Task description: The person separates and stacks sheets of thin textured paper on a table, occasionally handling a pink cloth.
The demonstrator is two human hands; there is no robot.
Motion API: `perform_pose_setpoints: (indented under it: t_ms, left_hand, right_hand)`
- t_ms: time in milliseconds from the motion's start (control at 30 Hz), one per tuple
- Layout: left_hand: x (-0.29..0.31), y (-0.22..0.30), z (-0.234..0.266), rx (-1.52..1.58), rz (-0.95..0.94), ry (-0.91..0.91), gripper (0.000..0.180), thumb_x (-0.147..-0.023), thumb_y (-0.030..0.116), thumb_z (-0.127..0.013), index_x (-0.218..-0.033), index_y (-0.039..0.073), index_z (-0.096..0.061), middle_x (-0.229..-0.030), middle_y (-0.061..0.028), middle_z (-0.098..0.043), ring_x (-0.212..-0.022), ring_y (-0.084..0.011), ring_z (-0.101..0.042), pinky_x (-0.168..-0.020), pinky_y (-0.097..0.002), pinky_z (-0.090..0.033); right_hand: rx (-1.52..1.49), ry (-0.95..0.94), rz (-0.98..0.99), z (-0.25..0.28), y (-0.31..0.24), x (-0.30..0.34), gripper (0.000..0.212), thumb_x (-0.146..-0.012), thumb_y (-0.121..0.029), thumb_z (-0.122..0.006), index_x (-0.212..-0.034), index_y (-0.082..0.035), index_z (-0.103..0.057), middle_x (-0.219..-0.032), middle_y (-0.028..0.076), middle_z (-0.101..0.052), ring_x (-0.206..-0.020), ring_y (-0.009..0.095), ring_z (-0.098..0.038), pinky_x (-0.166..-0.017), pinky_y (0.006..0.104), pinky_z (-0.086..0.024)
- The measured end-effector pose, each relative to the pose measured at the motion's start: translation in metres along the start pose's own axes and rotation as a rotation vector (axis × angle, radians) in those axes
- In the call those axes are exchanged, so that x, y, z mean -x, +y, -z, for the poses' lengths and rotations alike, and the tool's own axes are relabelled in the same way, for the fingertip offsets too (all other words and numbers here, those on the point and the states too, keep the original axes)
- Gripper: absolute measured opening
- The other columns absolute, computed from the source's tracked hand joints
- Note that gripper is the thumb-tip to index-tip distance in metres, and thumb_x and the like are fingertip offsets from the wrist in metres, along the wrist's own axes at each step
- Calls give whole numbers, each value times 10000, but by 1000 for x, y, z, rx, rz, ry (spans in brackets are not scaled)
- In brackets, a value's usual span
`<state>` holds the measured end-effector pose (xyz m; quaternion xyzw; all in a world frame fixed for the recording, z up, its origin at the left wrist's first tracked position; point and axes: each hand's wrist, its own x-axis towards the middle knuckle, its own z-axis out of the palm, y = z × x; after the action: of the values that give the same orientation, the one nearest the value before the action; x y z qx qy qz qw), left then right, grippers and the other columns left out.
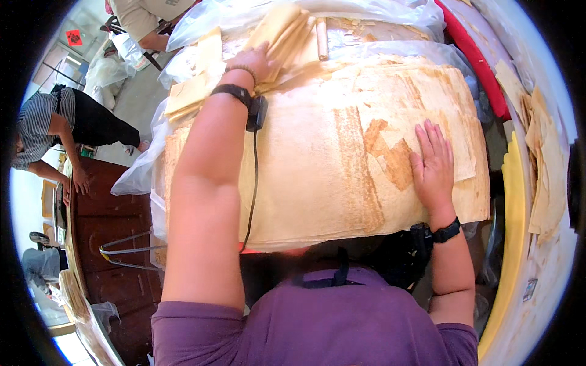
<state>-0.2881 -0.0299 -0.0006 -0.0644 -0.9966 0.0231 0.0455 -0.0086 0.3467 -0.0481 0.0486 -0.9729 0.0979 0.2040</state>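
A wide stack of thin, cream-tan sheets [299,177] lies before me, with rough brown patches and ragged edges. At its far left side, my left hand [251,63] is closed on a bunch of folded, pleated tan sheets [287,36]. The fingertips are partly lost against the folds. My right hand [434,166] lies flat on the right part of the stack, fingers stretched out, holding nothing. Beside its thumb is a torn brown piece [395,163] on the top sheet. Both wrists wear black bands; a cable runs down from the left one.
Smaller folded sheets [186,96] lie at the stack's far left corner. Clear plastic film [137,174] hangs around the stack. A red roll [476,61] and a yellow padded edge [514,201] border the right. At left, a co-worker [55,128] leans over a brown table [113,226]; another person [149,18] is beyond.
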Motion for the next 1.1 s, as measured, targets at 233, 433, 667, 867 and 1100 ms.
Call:
perform_pose_setpoints:
  t_ms: [233,433,667,867,1100]
  left_hand:
    - [9,-41,4,235,-9,80,654,-974,498,-585,-1479,93,-498,-1361,-194,-631,-1235,-370,-615,-1059,-460,-495]
    - [82,-48,32,166,-180,210,602,-951,430,-680,-1425,82,-549,-1318,-198,-657,-1158,-359,-664,-978,-427,-539]
    - [249,38,31,520,-521,-2,556,-847,474,-729,-1216,59,-691,-1203,-171,-680,-1172,-341,-624,-987,-437,-506]
    - [357,79,-2,300,-563,327,852,-694,425,-840,-1397,59,-528,-1454,-199,-467,-1366,-395,-448,-1085,-478,-416]
    - [326,70,-2,485,-603,376,410,-711,261,-806,-1038,85,-633,-1197,-113,-626,-1186,-330,-608,-894,-434,-518]
  right_hand:
    - [-21,20,11,-7,5,-8,511,-986,-291,-573,-1475,-151,-525,-1577,101,-447,-1483,302,-367,-1214,492,-254]
    - [-4,46,49,-14,8,-11,491,-1004,-293,-541,-1475,-152,-528,-1564,108,-463,-1475,290,-378,-1215,500,-253]
    - [74,39,96,-32,42,-2,475,-1044,-230,-487,-1502,-104,-492,-1580,136,-439,-1489,304,-354,-1231,454,-231]
    - [41,33,112,-34,32,-2,464,-1062,-215,-455,-1501,-68,-486,-1596,143,-418,-1495,316,-345,-1223,447,-246]
    - [-124,-28,169,-22,41,-17,462,-1017,-215,-553,-1425,0,-538,-1499,223,-495,-1424,377,-420,-1204,439,-301]
